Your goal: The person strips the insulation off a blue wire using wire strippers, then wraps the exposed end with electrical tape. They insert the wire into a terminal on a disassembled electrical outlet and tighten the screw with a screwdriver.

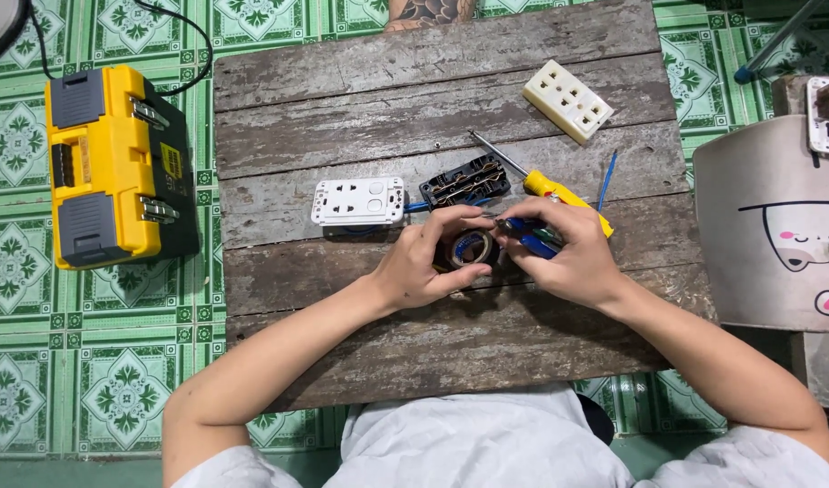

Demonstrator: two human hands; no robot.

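At centre of the weathered wooden counter (432,361), a roll of dark tape (469,248) is held between both hands. Left hand (423,262): grip closed around the roll's left side. Right hand (563,253): grip pinched at the roll's right edge, with blue-handled pliers (530,237) tucked under the fingers. Listed just beyond: white socket plate (358,201), black socket insert (466,181), yellow-handled screwdriver (545,185), cream socket block (568,100). Yellow toolbox (107,163) is set on the floor, left.

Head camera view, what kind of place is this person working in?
Likely a makeshift home electrical-repair spot: a weathered plank board laid over green patterned floor tiles, a yellow toolbox alongside, and socket parts spread out.
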